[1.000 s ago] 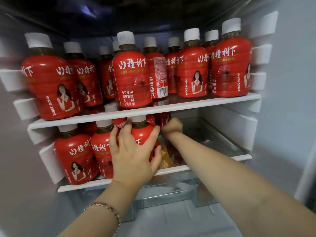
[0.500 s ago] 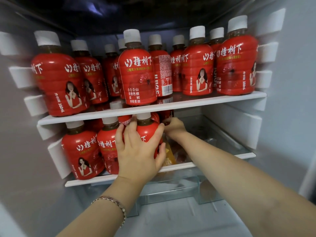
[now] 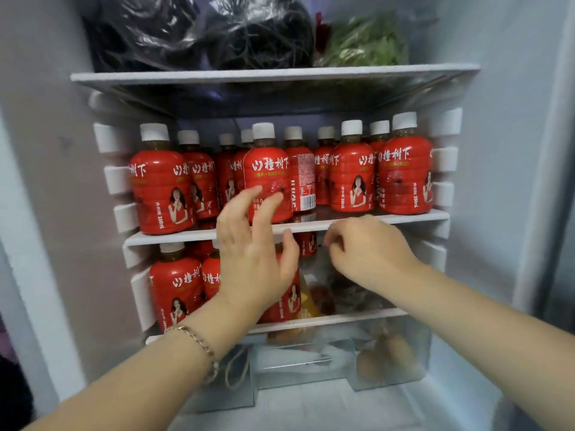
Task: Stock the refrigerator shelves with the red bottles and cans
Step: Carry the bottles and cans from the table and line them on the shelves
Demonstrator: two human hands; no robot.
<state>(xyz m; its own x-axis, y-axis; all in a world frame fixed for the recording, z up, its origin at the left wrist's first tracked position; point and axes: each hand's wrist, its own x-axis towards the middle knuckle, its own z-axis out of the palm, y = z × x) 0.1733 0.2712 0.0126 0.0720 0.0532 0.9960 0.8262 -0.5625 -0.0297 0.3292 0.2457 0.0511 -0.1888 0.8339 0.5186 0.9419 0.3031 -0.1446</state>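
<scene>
Head view: left hand [image 3: 255, 259] open, fingers [image 3: 245, 195] spread, holding nothing. Right hand [image 3: 370, 247] loosely curled, nothing visible in it. Nearest red bottle [image 3: 287, 301] stands upright on the lower shelf [image 3: 357, 317], just behind the left palm, at its 5 o'clock. Left hand is nearer.

Red bottles [image 3: 160, 188]: glossy plastic, matt white caps [image 3: 154, 132]. Shelf [image 3: 174, 237]: smooth white edge. Drawer [image 3: 311, 359]: clear plastic.
</scene>
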